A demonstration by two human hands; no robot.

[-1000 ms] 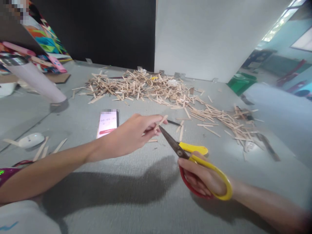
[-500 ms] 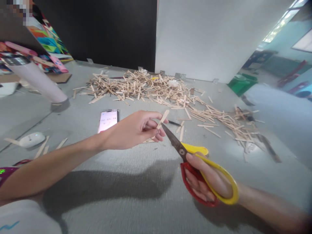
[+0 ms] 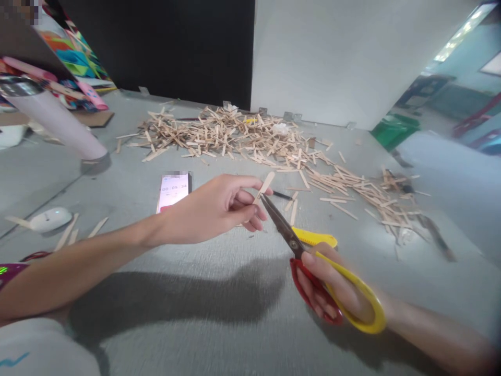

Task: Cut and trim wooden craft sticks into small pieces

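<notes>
Between the thumb and fingers of my left hand (image 3: 230, 206) is a wooden craft stick (image 3: 266, 183), its upper end pointing up and to the right. My right hand (image 3: 332, 277) grips scissors (image 3: 287, 231) with one red and one yellow handle. The blade tips meet the stick close to my left fingertips. Behind the scissors a yellow utility knife (image 3: 314, 237) lies on the grey table (image 3: 195, 313), partly covered by my right hand. A phone (image 3: 173, 190) with a running timer lies beyond my left wrist.
A large heap of craft sticks (image 3: 223, 133) spreads along the back, with more trailing right. A pale tumbler (image 3: 58, 120) and a white computer mouse (image 3: 50, 219) stand left. Black (image 3: 164, 47) and white panels (image 3: 313, 57) rise behind; a green bin (image 3: 395, 130) is beyond.
The scissor handles have drawn closer together, and the blade tips have narrowed at the stick. My left hand keeps its hold. The whole view has shifted slightly.
</notes>
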